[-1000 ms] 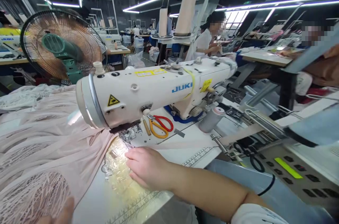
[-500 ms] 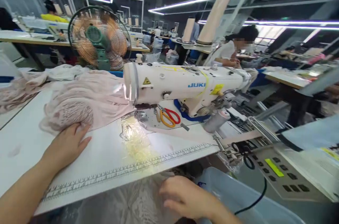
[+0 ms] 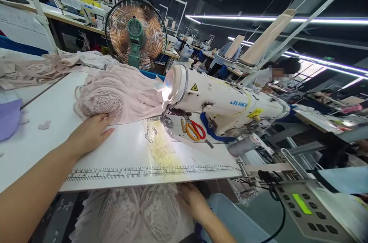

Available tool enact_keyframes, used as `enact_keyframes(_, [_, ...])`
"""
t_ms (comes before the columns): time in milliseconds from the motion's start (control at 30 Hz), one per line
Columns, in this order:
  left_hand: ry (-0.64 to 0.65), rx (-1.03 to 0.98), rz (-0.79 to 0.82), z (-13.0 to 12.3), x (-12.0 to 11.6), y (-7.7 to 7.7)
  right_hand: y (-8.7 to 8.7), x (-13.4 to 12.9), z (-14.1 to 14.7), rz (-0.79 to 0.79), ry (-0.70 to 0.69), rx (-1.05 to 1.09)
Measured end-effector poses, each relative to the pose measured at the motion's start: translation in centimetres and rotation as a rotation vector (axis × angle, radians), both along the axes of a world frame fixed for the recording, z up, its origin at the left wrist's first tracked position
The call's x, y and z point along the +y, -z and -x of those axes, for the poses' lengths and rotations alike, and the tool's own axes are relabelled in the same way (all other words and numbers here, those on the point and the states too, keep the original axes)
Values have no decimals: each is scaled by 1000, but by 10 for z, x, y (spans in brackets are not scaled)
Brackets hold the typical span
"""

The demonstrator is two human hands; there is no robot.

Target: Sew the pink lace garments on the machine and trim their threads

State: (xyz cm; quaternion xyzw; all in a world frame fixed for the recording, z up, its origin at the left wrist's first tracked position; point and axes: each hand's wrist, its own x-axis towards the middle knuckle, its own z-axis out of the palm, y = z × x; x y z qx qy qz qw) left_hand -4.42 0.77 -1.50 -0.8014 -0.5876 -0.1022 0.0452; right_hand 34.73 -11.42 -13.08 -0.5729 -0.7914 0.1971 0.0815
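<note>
On the white tabletop [image 3: 126,151], my left hand [image 3: 90,134] lies thumb-apart against the upper lace garment [image 3: 105,103]; below, my right hand [image 3: 194,201] is beside the lower lace garment [image 3: 143,212], its grip too hidden to tell. Tugging left could snag the upper garment at the sewing machine [image 3: 218,99].

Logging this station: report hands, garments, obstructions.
Left hand touching upper lace garment. Right hand at lower lace garment, grip unclear. Possible obstruction: scissors beside sewing machine.
</note>
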Motion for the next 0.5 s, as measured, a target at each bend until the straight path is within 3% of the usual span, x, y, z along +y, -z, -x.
enact_keyframes(300, [22, -99, 20, 2, -1, 0, -4, -13, -3, 42, 29, -48])
enact_keyframes(500, [13, -71, 72, 13, 10, 13, -5, -15, 2, 118, 177, -105])
